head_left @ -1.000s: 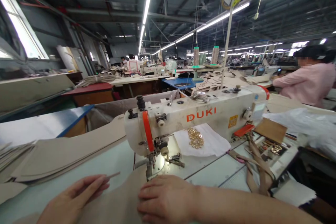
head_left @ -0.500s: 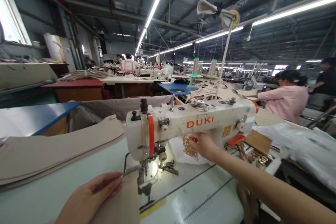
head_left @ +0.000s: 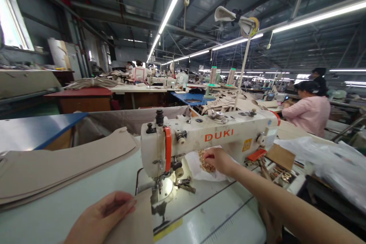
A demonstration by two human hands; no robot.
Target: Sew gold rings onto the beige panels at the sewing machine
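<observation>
My left hand point(head_left: 100, 217) lies at the near edge of the table, its fingers curled onto a beige cut piece point(head_left: 134, 223) that runs toward the needle. My right hand point(head_left: 219, 160) reaches under the arm of the white sewing machine point(head_left: 208, 137) and pinches at a small heap of gold metal rings point(head_left: 204, 162) lying on a white cloth point(head_left: 200, 173). The needle and presser foot point(head_left: 160, 185) stand lit by the machine lamp, just beyond the beige piece.
A stack of long beige pieces point(head_left: 57, 167) lies on the left of the table. A brown card point(head_left: 281, 156) and white plastic sheeting point(head_left: 323, 156) sit at the right. A person in a pink top point(head_left: 309, 110) works at the neighbouring table; more machines stand behind.
My right hand left the beige piece, reached across to the gold rings and now pinches among them. My left hand stayed on the piece, fingers curling more. The camera view lifted slightly.
</observation>
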